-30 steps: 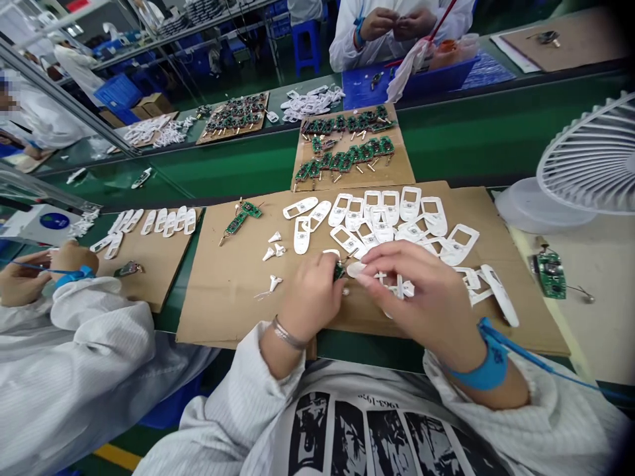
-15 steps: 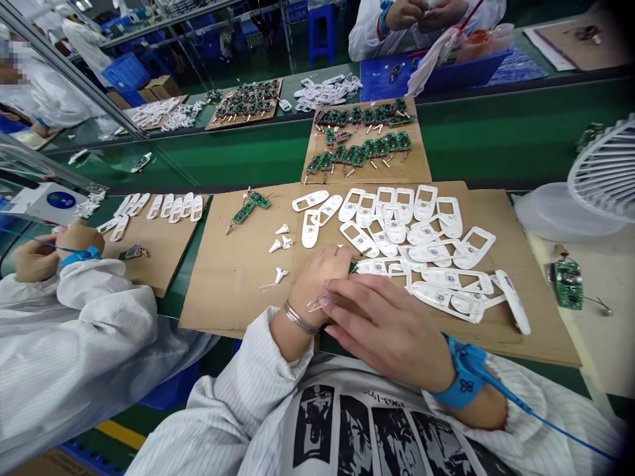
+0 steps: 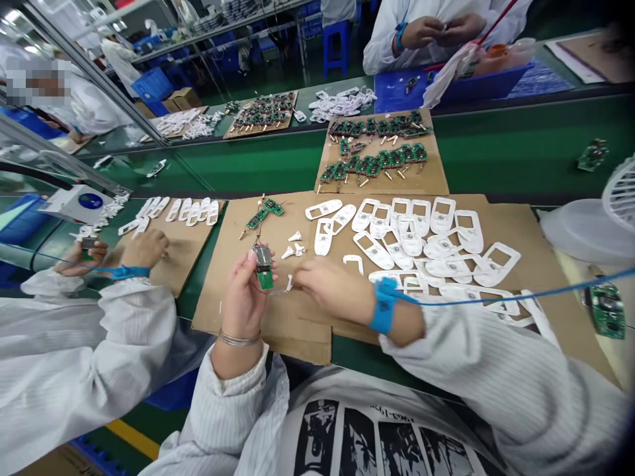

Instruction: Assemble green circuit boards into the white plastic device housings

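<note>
My left hand [image 3: 243, 301] holds up a small green circuit board [image 3: 265, 280] with a grey rectangular part on its upper half. The board is gripped between thumb and fingers above the cardboard. Over to the right, my right hand [image 3: 325, 284] reaches down with its fingertips drawn together. They cover one end of a small white plastic piece [image 3: 289, 283]; whether they grip it I cannot tell. Thin clear film lies beside that piece. Several similar white pieces [image 3: 298, 249] lie just beyond. Two green boards [image 3: 258, 217] rest farther back.
Many white plastic shells [image 3: 409, 235] cover the cardboard's right side. Rows of boards [image 3: 372, 162] fill another sheet behind. A fan [image 3: 620, 198] and a loose board [image 3: 608, 311] are at right. A blue cord [image 3: 496, 297] runs from my right wrist. A co-worker's hands [image 3: 143, 254] are at left.
My hands, close together before, have moved apart and to the left. The board, mostly hidden earlier, now shows in my left hand. The clear film at my right fingertips no longer shows there.
</note>
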`<state>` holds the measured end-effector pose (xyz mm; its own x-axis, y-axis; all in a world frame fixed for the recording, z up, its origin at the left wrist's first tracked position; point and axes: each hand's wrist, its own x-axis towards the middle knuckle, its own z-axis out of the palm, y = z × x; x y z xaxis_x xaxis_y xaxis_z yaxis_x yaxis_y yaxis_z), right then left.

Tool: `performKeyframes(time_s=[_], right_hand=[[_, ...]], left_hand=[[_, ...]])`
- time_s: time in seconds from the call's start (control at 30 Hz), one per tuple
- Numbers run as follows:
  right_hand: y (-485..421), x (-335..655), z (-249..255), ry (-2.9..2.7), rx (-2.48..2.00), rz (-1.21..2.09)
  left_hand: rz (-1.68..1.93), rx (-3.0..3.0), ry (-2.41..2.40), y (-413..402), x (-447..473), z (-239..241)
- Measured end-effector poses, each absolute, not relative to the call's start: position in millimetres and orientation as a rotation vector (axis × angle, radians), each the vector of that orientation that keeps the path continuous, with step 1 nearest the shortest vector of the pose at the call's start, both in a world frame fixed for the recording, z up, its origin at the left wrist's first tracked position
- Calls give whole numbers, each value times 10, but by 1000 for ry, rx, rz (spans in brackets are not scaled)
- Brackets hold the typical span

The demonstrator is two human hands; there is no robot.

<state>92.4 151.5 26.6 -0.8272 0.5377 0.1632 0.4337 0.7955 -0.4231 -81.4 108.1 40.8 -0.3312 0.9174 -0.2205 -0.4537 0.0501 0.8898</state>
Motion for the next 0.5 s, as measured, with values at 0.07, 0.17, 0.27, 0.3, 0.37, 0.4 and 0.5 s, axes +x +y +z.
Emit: performKeyframes(time_s=[0.07, 0.17, 0.27, 0.3, 0.37, 0.4, 0.5], right_hand=[[1549, 643, 173, -2746, -676, 512], [1554, 430, 94, -2745, -682, 467], [1550, 452, 110, -2703, -713, 453], [1553, 504, 132, -2685, -721, 459], [1567, 670, 189, -2658, -745, 473], [1571, 780, 218, -2618, -779, 494], [1540, 1167, 283, -2230, -954, 753]], left_hand=[[1552, 552, 1172, 1042, -836, 403], [1545, 549, 1129, 993, -859, 396], [1503, 545, 1068, 943, -860, 408], [1483, 543, 1044, 924, -852, 415], [1440, 546, 981, 881, -820, 421], [1415, 550, 944, 859, -794, 418], [1300, 562, 822, 798, -675, 390]])
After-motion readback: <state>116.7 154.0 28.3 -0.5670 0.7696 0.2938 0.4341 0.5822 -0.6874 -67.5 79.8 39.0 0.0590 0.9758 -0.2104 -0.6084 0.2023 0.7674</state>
